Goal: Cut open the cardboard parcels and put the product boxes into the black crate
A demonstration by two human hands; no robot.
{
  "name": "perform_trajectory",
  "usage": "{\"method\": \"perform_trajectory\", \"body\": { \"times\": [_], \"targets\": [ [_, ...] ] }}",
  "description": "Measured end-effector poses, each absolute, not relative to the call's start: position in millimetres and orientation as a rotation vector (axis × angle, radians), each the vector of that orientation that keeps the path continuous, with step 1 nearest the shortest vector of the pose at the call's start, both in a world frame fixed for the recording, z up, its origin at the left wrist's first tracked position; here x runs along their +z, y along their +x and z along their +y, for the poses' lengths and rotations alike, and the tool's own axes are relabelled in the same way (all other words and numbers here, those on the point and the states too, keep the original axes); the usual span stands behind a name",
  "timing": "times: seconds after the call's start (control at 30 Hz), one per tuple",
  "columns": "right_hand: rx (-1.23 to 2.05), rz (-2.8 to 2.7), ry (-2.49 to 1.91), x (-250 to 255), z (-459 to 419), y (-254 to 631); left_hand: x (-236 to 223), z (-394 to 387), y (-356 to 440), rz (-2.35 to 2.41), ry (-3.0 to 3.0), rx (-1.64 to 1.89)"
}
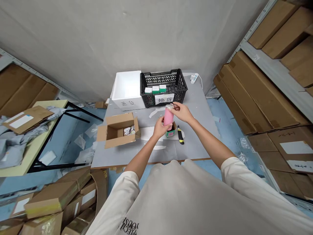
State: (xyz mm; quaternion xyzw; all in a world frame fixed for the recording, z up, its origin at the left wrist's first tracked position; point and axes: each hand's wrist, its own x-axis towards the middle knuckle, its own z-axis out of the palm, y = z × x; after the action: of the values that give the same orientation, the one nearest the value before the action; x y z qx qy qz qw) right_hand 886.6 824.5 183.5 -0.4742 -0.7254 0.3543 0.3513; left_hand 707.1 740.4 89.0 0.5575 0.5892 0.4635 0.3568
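Observation:
A pink bottle (pixel 168 117) with a silvery lid (pixel 170 106) is held over the table, tilted slightly. My left hand (pixel 160 128) wraps its fingers round the lower body. Up at the lid, my right hand (pixel 181 112) pinches the top edge. Just below the bottle stands a small green box (pixel 171 133), open at the top and partly hidden by the bottle. A black and yellow utility knife (pixel 180 135) lies right of this box. To the left sits an open cardboard box (pixel 120 142) with crumpled printed paper (pixel 129 130) inside.
At the back of the table (pixel 195 143) stand a white foam box (pixel 129 103) and a black crate (pixel 183 88) holding several small green-and-white boxes (pixel 155 90). A white power strip (pixel 194 78) lies back right. Cartons (pixel 271 94) fill the right shelf; more cartons (pixel 52 192) pile up front left.

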Motion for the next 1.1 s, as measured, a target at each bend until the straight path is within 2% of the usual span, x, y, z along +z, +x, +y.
{"method": "perform_trajectory", "body": {
  "times": [0.2,0.4,0.63,0.83,0.97,1.1],
  "targets": [
    [1.35,-1.761,-1.028,136.7,811.2,889.5,81.4,739.8,707.1,1.195,1.007,1.305],
    [1.714,-1.515,-0.868,122.5,796.6,884.1,90.7,736.3,703.4,1.227,1.125,1.239],
    [1.52,-1.417,-1.044,112.8,796.3,881.8,92.5,735.2,705.3,1.539,1.458,1.199],
    [1.418,-1.464,-1.124,111.0,803.1,885.1,90.8,739.9,705.9,1.419,1.286,1.308],
    [1.41,-1.541,-1.115,114.3,806.9,888.4,91.3,740.8,700.3,1.238,1.314,1.252],
    [1.433,-1.511,-1.108,116.4,803.6,885.4,93.1,740.6,700.1,1.331,1.371,1.221]
  ]
}}
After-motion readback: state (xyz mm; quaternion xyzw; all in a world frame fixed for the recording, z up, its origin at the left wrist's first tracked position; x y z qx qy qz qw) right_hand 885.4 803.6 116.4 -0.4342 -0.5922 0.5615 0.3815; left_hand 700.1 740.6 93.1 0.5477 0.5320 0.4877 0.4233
